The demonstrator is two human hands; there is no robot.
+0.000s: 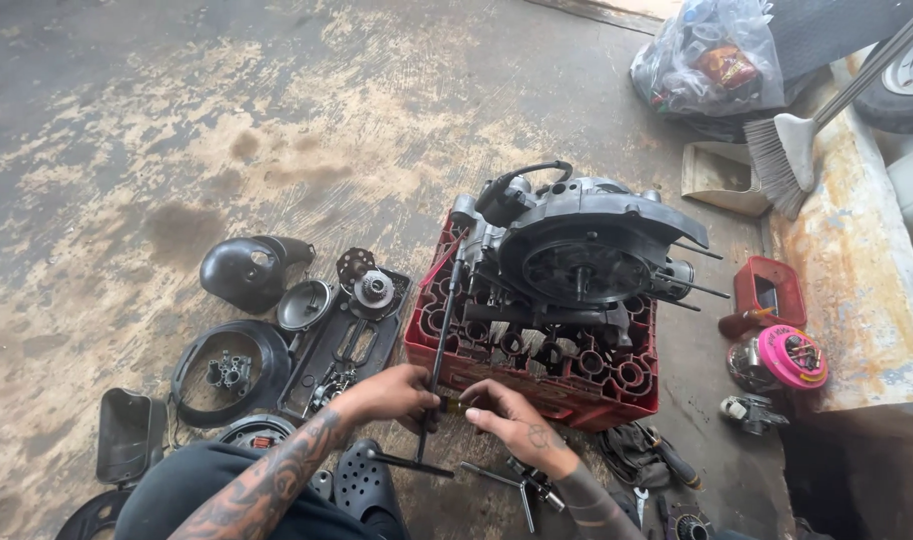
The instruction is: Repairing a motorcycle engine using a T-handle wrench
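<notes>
Left hand (pixel 392 392) is closed round the long black steel T-handle wrench (pixel 439 350), which leans against the red plastic crate (pixel 617 385); right hand (pixel 507 415) pinches its lower shaft. The wrench is rigid, probably heavy and oily, best gripped mid-shaft.

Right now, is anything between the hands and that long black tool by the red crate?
No. Both hands are already on it: the left hand grips the long black tool low on its shaft, and the right hand touches it at the same spot. It stands just in front of the red crate.
</notes>
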